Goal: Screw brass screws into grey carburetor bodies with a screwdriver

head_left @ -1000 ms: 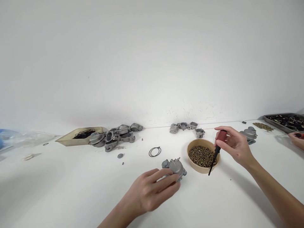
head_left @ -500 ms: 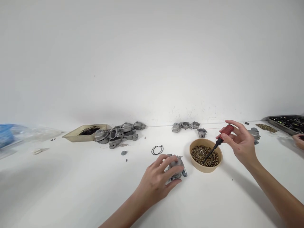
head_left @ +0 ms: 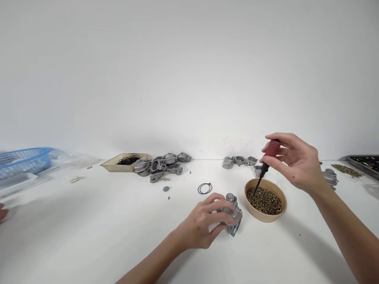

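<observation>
My left hand (head_left: 204, 223) is curled over a grey cast-metal carburetor (head_left: 232, 215) on the white table, its fingers hiding part of the body. In my right hand (head_left: 299, 161) is a screwdriver (head_left: 271, 149) with a red handle and black shaft, gripped between thumb and fingers. Its shaft slants down into a round tan bowl (head_left: 265, 218), and the tip touches the small brass-coloured screws (head_left: 268, 201) near the left side. Two thin black rubber rings (head_left: 205, 188) lie behind my left hand.
Several grey castings (head_left: 160, 163) are heaped beside a cream tray (head_left: 118, 167) of black rings. More castings (head_left: 239, 160) stand near the wall. A blue basket (head_left: 26, 159) is at left, with part of another person's hand (head_left: 2, 213) below. Brass parts (head_left: 346, 170) and a dark tray (head_left: 364, 163) are at right.
The view has swung left, showing more of the blue basket. The screwdriver stands steeper, its tip now nearer the bowl's left side. The carburetor has turned under my left hand.
</observation>
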Motion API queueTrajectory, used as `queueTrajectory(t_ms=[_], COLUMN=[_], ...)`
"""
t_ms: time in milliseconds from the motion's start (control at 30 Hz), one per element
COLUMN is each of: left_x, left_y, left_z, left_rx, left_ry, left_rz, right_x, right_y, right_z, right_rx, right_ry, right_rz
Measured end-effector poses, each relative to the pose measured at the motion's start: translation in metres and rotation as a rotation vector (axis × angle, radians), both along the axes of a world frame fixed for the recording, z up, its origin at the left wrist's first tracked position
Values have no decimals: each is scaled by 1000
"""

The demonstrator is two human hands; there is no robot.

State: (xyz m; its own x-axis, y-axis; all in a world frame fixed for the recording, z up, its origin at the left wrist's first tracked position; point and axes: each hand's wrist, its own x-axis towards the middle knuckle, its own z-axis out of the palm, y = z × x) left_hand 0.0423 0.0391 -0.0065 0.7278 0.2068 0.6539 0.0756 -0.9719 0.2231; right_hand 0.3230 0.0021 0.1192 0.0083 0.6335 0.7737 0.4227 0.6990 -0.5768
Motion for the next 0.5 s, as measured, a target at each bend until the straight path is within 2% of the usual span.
queueTrajectory(t_ms=[100,233,500], left_x=[0,1,0], left_y=[0,-1,0], left_z=[2,4,3], left_rx=[-34,-106,-119], left_ry=[-18,-71,-48], left_rz=[-22,-68,-39], right_x=[-14,-26,-30], right_y=[7,14,21], right_z=[2,-10,-20], right_rx=[-26,-123,-219], right_ry=[-43,-61,-89], right_rz=[61,148,185])
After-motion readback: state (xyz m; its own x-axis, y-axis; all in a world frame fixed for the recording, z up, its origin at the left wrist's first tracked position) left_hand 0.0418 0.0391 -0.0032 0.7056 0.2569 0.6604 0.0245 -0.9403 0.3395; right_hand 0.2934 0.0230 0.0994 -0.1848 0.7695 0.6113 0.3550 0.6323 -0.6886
